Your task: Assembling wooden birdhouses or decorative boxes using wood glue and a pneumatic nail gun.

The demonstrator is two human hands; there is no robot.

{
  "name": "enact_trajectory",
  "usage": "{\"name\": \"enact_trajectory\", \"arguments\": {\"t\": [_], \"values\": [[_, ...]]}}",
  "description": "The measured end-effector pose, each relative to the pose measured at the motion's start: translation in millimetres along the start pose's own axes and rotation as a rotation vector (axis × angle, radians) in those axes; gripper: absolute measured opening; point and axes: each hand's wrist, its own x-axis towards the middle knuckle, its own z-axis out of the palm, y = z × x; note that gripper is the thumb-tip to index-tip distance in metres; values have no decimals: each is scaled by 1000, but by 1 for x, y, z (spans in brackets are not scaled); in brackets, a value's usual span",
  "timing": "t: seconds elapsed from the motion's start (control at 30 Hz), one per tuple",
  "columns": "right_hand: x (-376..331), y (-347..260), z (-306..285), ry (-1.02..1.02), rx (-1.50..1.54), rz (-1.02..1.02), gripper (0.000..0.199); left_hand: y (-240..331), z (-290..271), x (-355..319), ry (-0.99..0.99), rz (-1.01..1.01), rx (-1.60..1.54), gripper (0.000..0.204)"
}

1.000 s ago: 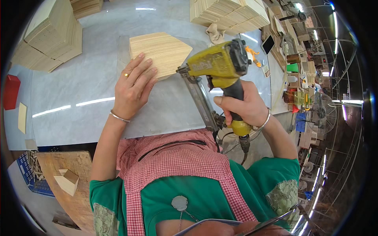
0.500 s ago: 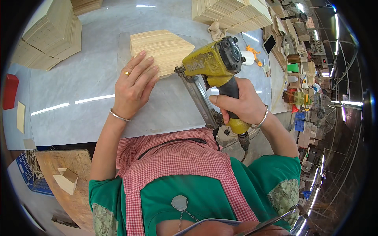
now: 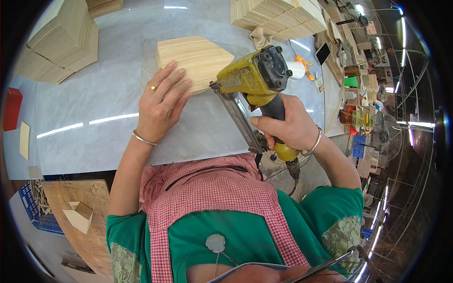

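Observation:
A pale five-sided wooden panel (image 3: pixel 196 56) with a pointed right end lies on the grey tabletop. Over its near left edge, my left hand (image 3: pixel 163 96) holds it, fingers stretched across the top and thumb low by the edge. What the thumb touches underneath is hidden. My right hand (image 3: pixel 295 122) is wrapped around the dark grip of a yellow nail gun (image 3: pixel 243 75). The gun's nose points left and sits close to the panel's near right edge; I cannot tell whether it touches. An air hose fitting hangs from the handle's lower end.
Tall stacks of wooden panels stand at the far left (image 3: pixel 63 42) and far right (image 3: pixel 278 19). A crumpled cloth (image 3: pixel 259 37), white roll (image 3: pixel 296 70), orange tool (image 3: pixel 304 66) and tablet (image 3: pixel 322 54) lie rightward. A red block (image 3: pixel 12 109) sits at the left edge.
The nail gun has shifted very slightly left and down in my right hand. The panel and my left hand have crept a little to the right.

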Motion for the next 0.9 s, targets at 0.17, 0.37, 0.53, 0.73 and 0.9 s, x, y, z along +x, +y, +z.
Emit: {"name": "enact_trajectory", "arguments": {"t": [0.17, 0.37, 0.53, 0.73, 0.9], "values": [[-4, -14, 6, 3, 17, -37, 31, -4, -8, -2, -87, 8, -20, 30], [4, -24, 20, -67, -63, -43, 34, -8, -25, 3, -183, -64, -167, 60], [9, -29, 28, -101, -83, -31, 33, -11, -25, 1, -182, -67, -174, 67], [10, -32, 30, -96, -142, -43, 31, -11, -25, 1, -165, -54, -182, 67], [10, -33, 31, -102, -92, 22, 25, -13, -23, -1, -162, -41, -182, 68]]}}
